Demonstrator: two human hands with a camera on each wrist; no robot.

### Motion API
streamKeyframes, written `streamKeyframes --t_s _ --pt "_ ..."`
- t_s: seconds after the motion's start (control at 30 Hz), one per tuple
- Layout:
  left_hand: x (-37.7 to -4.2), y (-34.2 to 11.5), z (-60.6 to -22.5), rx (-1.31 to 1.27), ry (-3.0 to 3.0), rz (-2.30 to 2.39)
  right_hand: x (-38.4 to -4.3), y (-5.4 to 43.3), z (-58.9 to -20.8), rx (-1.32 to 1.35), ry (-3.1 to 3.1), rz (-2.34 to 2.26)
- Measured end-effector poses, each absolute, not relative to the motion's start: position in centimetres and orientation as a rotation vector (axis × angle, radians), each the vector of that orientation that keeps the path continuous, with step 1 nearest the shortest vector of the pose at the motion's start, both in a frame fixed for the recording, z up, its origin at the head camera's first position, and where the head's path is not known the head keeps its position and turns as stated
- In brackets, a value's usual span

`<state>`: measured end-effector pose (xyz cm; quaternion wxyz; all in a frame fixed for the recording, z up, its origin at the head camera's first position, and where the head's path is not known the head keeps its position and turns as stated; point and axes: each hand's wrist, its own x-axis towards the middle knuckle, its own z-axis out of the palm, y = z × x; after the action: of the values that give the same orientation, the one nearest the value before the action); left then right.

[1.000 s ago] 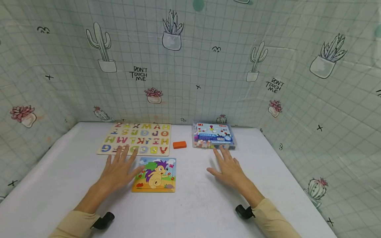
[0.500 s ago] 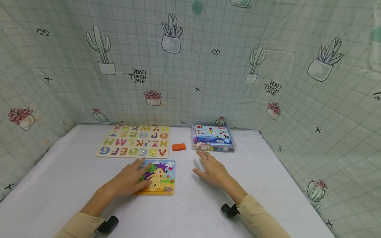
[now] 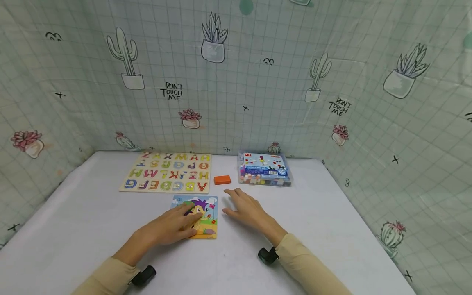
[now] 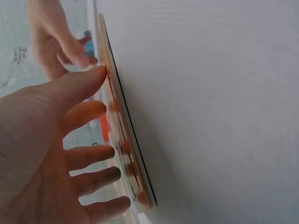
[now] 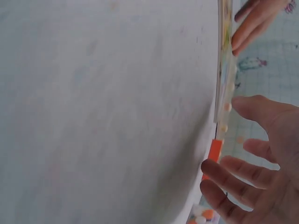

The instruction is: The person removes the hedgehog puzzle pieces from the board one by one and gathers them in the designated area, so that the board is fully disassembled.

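A hedgehog picture puzzle lies flat on the white table in the head view. Over its left half is my left hand, covering part of the hedgehog. In the left wrist view, the fingers of my left hand are spread at the puzzle board's face, the fingertips at or very near it. My right hand hovers to the right of the puzzle, fingers extended and holding nothing. Nearest ahead of it is an orange block, which also shows behind the fingers in the right wrist view.
Behind the puzzle lies a wooden alphabet board with colored letters. A clear plastic box with a blue printed label and small pieces stands at the back right. A patterned cloth hangs behind and beside the white table.
My left hand has moved right and toward me, from over the alphabet board's front edge onto the puzzle. My right hand has moved left, away from the plastic box toward the puzzle.
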<state>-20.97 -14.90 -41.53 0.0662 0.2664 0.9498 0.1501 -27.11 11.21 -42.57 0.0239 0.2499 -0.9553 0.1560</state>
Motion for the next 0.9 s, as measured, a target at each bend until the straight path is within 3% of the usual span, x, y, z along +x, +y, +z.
streamKeyframes --t_s 0.47,0.9 --pt "-21.3 -13.6 -41.4 0.765 2.842 0.388 -28.5 7.6 -42.4 0.875 -2.988 0.450" --pt "-21.3 -13.7 -41.4 0.840 2.828 0.344 -29.7 7.1 -42.7 0.956 -3.022 0.580"
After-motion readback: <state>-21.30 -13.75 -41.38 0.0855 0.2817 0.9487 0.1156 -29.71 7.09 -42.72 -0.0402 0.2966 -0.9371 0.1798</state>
